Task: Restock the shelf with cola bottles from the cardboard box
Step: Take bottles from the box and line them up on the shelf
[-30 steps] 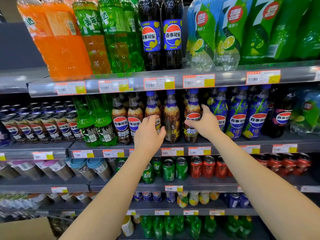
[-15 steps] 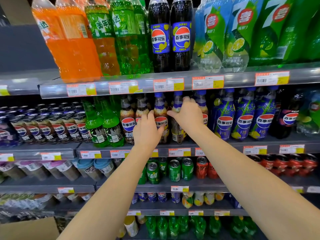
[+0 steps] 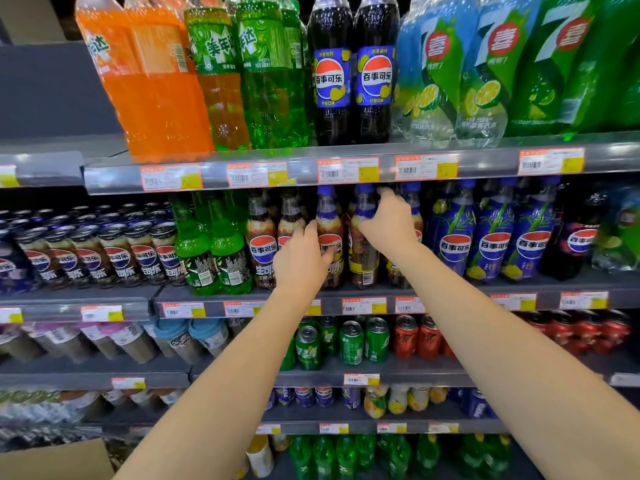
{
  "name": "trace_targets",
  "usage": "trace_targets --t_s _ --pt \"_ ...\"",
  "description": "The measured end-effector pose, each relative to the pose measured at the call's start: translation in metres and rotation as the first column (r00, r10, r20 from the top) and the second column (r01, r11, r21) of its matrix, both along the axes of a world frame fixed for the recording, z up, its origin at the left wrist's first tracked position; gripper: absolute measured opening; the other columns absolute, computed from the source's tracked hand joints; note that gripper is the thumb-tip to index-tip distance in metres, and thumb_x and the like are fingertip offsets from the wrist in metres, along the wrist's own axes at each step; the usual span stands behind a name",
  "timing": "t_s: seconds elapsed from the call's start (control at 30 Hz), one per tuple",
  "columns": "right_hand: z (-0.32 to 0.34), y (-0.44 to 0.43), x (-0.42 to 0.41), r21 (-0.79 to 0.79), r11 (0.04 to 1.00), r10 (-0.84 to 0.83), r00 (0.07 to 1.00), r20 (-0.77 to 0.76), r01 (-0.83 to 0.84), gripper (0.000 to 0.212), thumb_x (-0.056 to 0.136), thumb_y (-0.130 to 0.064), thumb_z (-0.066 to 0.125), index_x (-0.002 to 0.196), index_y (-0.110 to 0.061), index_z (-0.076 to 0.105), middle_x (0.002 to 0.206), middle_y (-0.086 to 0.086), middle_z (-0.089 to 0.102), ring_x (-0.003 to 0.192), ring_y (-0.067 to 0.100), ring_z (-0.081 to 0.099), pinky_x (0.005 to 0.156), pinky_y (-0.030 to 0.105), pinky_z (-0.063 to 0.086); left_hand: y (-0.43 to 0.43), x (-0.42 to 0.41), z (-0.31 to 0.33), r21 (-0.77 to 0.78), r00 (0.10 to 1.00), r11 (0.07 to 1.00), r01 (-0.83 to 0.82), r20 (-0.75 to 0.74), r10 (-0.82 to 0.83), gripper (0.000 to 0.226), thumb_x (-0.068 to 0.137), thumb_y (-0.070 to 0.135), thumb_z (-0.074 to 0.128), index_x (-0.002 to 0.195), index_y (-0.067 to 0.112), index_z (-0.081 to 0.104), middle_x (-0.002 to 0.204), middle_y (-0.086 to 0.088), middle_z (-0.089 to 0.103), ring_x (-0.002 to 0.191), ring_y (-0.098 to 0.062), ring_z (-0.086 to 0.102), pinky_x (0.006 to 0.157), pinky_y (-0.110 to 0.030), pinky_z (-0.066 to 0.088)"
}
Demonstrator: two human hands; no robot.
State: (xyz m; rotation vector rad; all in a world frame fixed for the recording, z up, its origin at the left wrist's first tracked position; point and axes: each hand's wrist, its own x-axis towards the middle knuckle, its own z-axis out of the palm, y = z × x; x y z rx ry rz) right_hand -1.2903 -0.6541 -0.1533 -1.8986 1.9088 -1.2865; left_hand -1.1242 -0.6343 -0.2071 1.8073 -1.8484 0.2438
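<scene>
Brown cola bottles with blue caps and red-white-blue labels stand in a row on the second shelf (image 3: pixel 363 305). My left hand (image 3: pixel 300 258) wraps around one cola bottle (image 3: pixel 329 216) at label height, with the thumb across its front. My right hand (image 3: pixel 388 226) closes on the upper part of the neighbouring cola bottle (image 3: pixel 363 261), its fingertips blurred near the caps. Both bottles stand upright on the shelf. A corner of the cardboard box (image 3: pixel 59 459) shows at the bottom left.
Green bottles (image 3: pixel 213 258) and dark cans (image 3: pixel 114 254) stand left of the colas, blue-labelled bottles (image 3: pixel 491 237) to the right. Large soda bottles fill the top shelf (image 3: pixel 346 169) just above my hands. Green and red cans (image 3: pixel 377 337) sit on the shelf below.
My right hand has moved left and up, from a bottle's label to the bottle tops beside my left hand. My left hand has stayed at label height in the same row.
</scene>
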Motion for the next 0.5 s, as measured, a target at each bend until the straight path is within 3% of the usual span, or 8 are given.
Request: trace_targets --t_s 0.13,0.23,0.37,0.5 --pt "0.0 -0.002 0.006 0.021 1.0 -0.02 0.999 -0.032 0.02 0.084 0.071 -0.039 0.089 0.135 -0.004 0.048 0.131 0.02 0.055 0.121 0.037 0.055 0.097 0.045 0.05 -0.001 0.002 -0.003 -0.007 1.0 1.0 0.013 0.003 -0.013 0.069 0.099 0.054 0.06 0.154 0.018 0.041 0.153 -0.008 0.05 0.12 -0.029 0.064 0.071 -0.04 0.054" --pt "-0.005 -0.003 0.007 0.014 0.999 -0.032 0.997 -0.075 0.033 0.082 0.071 -0.033 0.09 0.135 -0.004 0.046 0.13 0.02 0.057 0.119 0.038 0.057 0.095 0.045 0.051 0.0 0.004 -0.004 -0.033 0.999 0.999 0.033 -0.007 -0.033 0.066 0.099 0.054 0.059 0.153 0.019 0.044 0.146 -0.008 0.056 0.122 -0.03 0.061 0.075 -0.042 0.056" --pt "-0.009 -0.004 -0.002 0.024 0.999 0.041 0.999 -0.014 -0.041 0.073 0.078 -0.019 0.084 0.14 -0.007 0.048 0.126 0.017 0.065 0.116 0.035 0.061 0.093 0.038 0.049 0.001 0.009 -0.001 -0.064 0.998 0.997 0.053 -0.024 -0.055 0.065 0.099 0.054 0.058 0.152 0.019 0.046 0.143 -0.007 0.058 0.125 -0.029 0.058 0.082 -0.045 0.058" --pt "-0.01 -0.002 -0.009 0.034 0.998 0.057 0.998 0.035 -0.058 0.078 0.078 -0.02 0.084 0.146 -0.011 0.046 0.132 0.011 0.064 0.12 0.029 0.06 0.095 0.033 0.046 0.003 0.012 0.001 -0.067 0.997 0.996 0.065 -0.028 -0.067 0.062 0.099 0.053 0.059 0.151 0.021 0.047 0.144 -0.004 0.058 0.126 -0.028 0.058 0.083 -0.045 0.058"
